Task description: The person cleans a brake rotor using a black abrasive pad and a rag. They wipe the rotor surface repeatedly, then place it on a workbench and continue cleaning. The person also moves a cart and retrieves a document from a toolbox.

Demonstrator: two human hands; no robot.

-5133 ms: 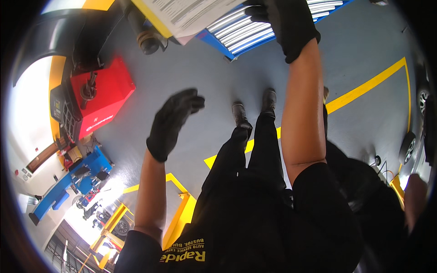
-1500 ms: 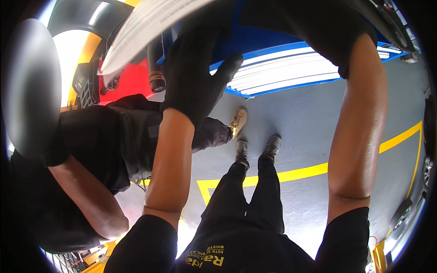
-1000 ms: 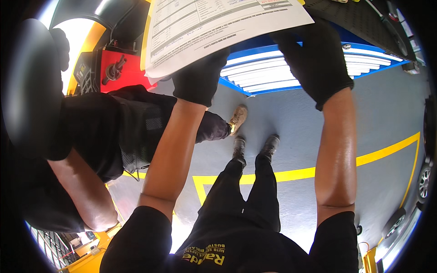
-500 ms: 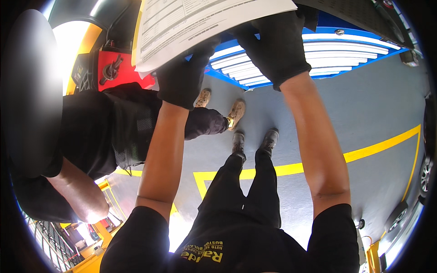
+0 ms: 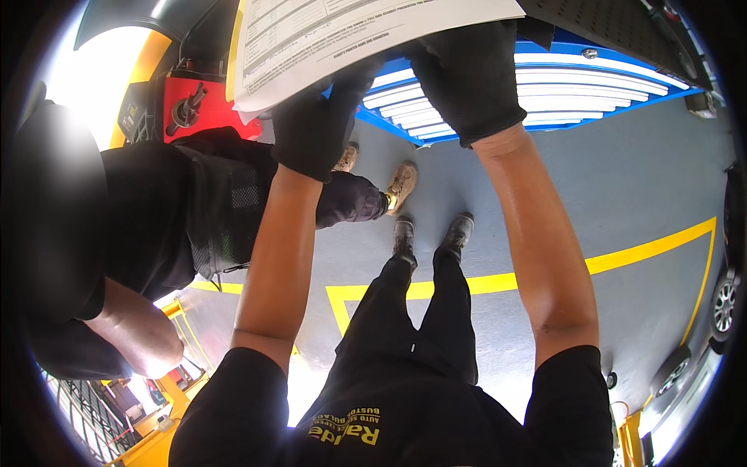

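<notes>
Printed paper sheets (image 5: 342, 47), with a yellow edge at their left side, are held up in front of me at the top of the view. My left hand (image 5: 315, 128), in a black glove, grips them from below near their lower left part. My right hand (image 5: 471, 86), gloved alike, holds the lower right edge. The sheets cover most of the fingers on both hands.
A co-worker in dark clothes (image 5: 148, 218) stands close on my left, one tan shoe (image 5: 402, 187) near my feet. Beyond the sheets are a blue cabinet (image 5: 545, 58) and a red machine (image 5: 210, 113). A yellow line (image 5: 498, 283) crosses the grey floor.
The sheets and both my hands have shifted slightly up in the view, the sheets' right corner also a little to the right. Both hands keep their hold.
</notes>
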